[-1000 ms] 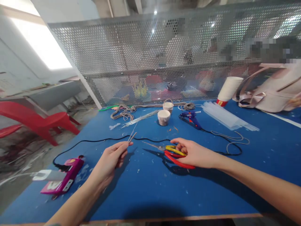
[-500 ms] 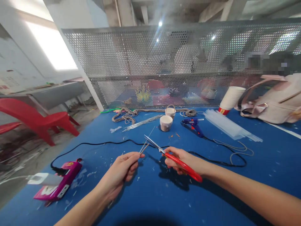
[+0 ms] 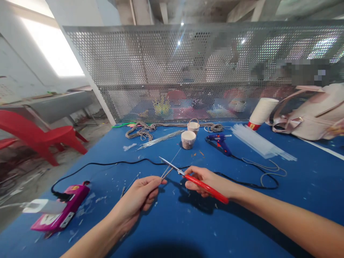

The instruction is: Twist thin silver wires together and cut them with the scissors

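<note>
My left hand (image 3: 147, 191) is closed in a pinch. Between its thumb and fingers is a thin wire (image 3: 175, 156), along with a short brownish strand beside it. Red-handled scissors (image 3: 207, 189) are gripped in my right hand (image 3: 202, 181), their blades pointing up and left. Those blades lie across the wire just beyond my left fingertips; whether they touch it I cannot tell. Past the hands stand a small cup wrapped in cord (image 3: 188, 140) and, behind it, a little basket with a handle (image 3: 193, 126). A blue glue gun (image 3: 220, 142) rests to their right.
On the blue table (image 3: 166, 229) lie a bundle of wires (image 3: 161, 139), coiled grey cord (image 3: 139, 132) and translucent sticks (image 3: 262, 141). Stacked paper cups (image 3: 262, 113) and a bag (image 3: 311, 114) are at right. A magenta power strip (image 3: 64, 209) is at left; a perforated screen (image 3: 161, 57) stands behind.
The scissor blades have moved slightly left and down relative to the wire, nearer my left fingertips. Both hands keep their grips. The whole view has shifted a little.
</note>
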A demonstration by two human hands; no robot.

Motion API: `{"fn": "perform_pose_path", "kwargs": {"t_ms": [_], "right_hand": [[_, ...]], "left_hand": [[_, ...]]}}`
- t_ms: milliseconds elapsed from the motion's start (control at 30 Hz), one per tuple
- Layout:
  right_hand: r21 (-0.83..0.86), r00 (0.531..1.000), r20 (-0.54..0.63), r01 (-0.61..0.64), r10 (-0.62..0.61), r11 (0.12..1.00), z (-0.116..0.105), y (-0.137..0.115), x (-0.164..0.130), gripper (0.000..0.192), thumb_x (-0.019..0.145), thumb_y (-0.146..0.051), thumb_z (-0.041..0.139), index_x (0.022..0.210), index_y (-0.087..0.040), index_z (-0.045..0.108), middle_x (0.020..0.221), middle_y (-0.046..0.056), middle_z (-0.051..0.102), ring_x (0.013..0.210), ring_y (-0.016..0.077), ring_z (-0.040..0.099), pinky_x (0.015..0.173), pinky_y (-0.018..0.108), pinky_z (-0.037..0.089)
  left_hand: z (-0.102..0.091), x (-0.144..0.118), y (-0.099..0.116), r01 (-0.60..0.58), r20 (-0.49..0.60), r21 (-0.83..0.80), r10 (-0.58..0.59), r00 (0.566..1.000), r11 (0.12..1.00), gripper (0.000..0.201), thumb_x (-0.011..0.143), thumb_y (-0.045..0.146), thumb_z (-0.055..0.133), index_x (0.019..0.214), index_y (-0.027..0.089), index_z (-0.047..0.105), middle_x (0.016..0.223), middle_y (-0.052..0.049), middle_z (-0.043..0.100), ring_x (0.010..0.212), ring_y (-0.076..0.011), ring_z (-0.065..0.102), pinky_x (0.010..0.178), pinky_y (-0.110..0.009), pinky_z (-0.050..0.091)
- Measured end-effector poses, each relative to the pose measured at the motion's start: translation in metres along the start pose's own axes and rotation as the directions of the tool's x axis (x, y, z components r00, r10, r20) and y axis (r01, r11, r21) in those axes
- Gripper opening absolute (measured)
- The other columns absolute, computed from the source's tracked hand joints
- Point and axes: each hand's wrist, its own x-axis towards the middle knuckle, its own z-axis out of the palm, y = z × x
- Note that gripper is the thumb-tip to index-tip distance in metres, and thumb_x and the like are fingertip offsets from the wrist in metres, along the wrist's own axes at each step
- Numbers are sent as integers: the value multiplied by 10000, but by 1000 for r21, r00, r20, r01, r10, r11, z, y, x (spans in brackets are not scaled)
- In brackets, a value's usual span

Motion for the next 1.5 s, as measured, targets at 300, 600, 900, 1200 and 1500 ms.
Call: {"fn": "perform_pose_path", "kwargs": {"t_ms": [300, 600, 900, 1200, 1500], "right_hand": [[-19, 1000, -8, 13, -13, 1000, -1, 3, 0, 386, 740, -508, 650, 910, -189, 515, 639, -67, 455, 445, 25, 329, 405, 154, 266], [4, 1000, 9, 5, -5, 1000, 1, 10, 2, 381, 742, -525, 632, 879, -199, 492, 568, -94, 406, 401, 22, 306, 373, 145, 258], [65, 986, 77, -156, 151, 986, 12, 8, 5, 382, 728, -538, 634, 802, -210, 454, 540, -96, 384, 374, 21, 300, 326, 118, 243], [28, 922, 249, -313, 297, 949, 22, -16, 30, 439, 703, -589, 639, 803, -207, 449, 496, -86, 410, 331, 25, 323, 292, 111, 268], [-55, 870, 333, -366, 362, 929, 28, -22, 47, 476, 667, -595, 669, 720, -185, 433, 457, -74, 422, 323, 30, 341, 290, 124, 290]], "left_hand": [[0, 0, -1, 18, 5, 24, -19, 1000, 1000, 399, 658, 488, 680, 821, 123, 670, 470, 95, 307, 402, -42, 193, 391, -198, 92], [2, 0, -3, 34, 1, 0, -34, 999, 999, 416, 650, 492, 686, 829, 117, 667, 466, 96, 311, 403, -33, 187, 389, -194, 89], [-9, -10, -11, 166, 0, -68, -167, 986, 984, 394, 625, 443, 709, 825, 109, 648, 463, 101, 307, 406, -26, 151, 389, -192, 45], [-33, -15, -20, 249, -30, -123, -254, 967, 961, 380, 580, 397, 726, 831, 124, 643, 464, 110, 308, 396, -19, 148, 385, -186, 47], [-43, -16, -29, 304, -54, -182, -318, 947, 935, 385, 545, 363, 752, 811, 106, 643, 450, 108, 329, 393, -7, 159, 370, -161, 60]]}}
